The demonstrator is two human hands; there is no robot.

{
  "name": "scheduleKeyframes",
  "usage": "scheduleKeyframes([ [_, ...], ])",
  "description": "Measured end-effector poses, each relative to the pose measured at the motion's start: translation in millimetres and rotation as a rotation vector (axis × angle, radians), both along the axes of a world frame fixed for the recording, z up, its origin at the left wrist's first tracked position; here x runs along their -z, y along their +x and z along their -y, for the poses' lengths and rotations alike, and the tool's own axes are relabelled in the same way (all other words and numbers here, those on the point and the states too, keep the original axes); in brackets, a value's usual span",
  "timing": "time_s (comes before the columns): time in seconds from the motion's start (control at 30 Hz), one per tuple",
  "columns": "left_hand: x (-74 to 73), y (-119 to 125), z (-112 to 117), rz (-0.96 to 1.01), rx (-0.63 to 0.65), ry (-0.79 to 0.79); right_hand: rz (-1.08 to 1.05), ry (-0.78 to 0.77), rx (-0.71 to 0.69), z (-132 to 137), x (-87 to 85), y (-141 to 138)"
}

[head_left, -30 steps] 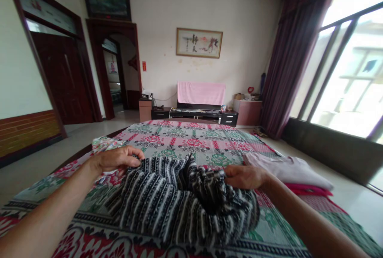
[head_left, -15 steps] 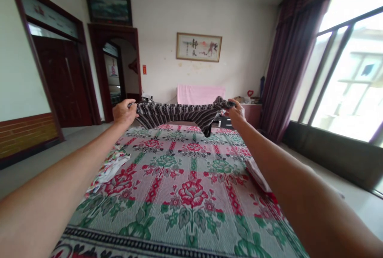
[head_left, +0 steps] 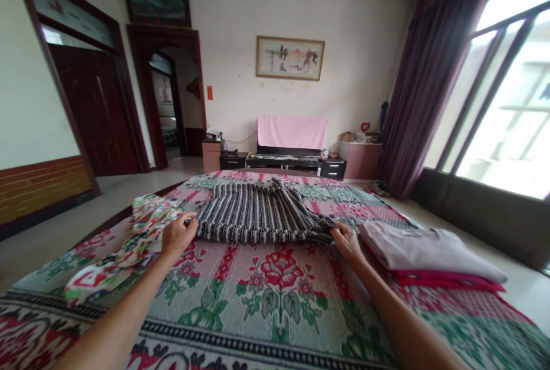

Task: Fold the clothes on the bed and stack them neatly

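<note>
A black-and-white striped garment [head_left: 262, 214] lies spread flat on the flowered bed cover [head_left: 275, 284], a little past the middle. My left hand [head_left: 177, 236] is closed on its near left corner. My right hand [head_left: 346, 241] pinches its near right corner. Both arms reach forward over the bed.
A crumpled floral cloth [head_left: 133, 238] lies at the left of the bed. Folded pale pink and red clothes [head_left: 429, 252] are stacked at the right. Beyond the bed stand a low dark cabinet [head_left: 292, 165] with a pink cloth, doors at left, a large window at right.
The striped garment was bunched near me, then lifted and stretched in the air between both hands, and now lies flat on the bed further away, still held at its corners.
</note>
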State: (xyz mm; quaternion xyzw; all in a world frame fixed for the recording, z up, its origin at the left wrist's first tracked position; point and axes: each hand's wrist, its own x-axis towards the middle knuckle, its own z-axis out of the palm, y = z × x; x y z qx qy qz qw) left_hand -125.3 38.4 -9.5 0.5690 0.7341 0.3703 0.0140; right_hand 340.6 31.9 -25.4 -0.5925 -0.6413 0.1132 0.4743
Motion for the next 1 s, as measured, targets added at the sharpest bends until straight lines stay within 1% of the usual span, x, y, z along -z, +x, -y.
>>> scheduleKeyframes([
  [0.07,15.4,0,6,-0.018,-0.005,0.003,0.086,-0.037,0.018,8,6.8,1],
  [0.17,27.0,0,14,-0.028,0.010,0.005,0.201,-0.042,0.056,15,5.3,2],
  [0.23,29.5,-1,18,-0.048,0.024,0.011,0.279,0.026,0.035,18,2.7,1],
  [0.33,30.3,-4,22,-0.109,0.035,0.057,0.386,0.183,-0.063,19,1.9,-3],
  [0.37,30.4,-5,22,-0.137,0.056,0.085,0.415,0.224,-0.094,19,2.5,-5],
  [0.43,30.7,-5,21,-0.202,0.129,0.165,0.464,0.281,-0.139,19,3.9,-9],
  [0.5,30.7,-2,20,-0.243,0.236,0.247,0.489,0.336,-0.170,18,5.0,-13],
  [0.53,30.5,0,19,-0.237,0.281,0.264,0.490,0.365,-0.180,17,5.4,-14],
  [0.6,29.4,4,20,-0.181,0.326,0.230,0.473,0.388,-0.194,17,5.6,-15],
  [0.63,28.4,5,21,-0.150,0.333,0.191,0.458,0.371,-0.196,17,5.3,-15],
  [0.7,25.6,4,23,-0.115,0.325,0.117,0.430,0.285,-0.188,18,3.3,-13],
  [0.8,20.1,-8,25,-0.112,0.300,0.084,0.420,0.125,-0.180,20,-3.3,-9],
  [0.93,13.1,-29,25,-0.120,0.171,0.123,0.444,-0.030,-0.228,19,-12.8,0],
  [1.0,10.5,-35,25,-0.112,0.116,0.101,0.463,-0.110,-0.255,17,-15.9,3],
])
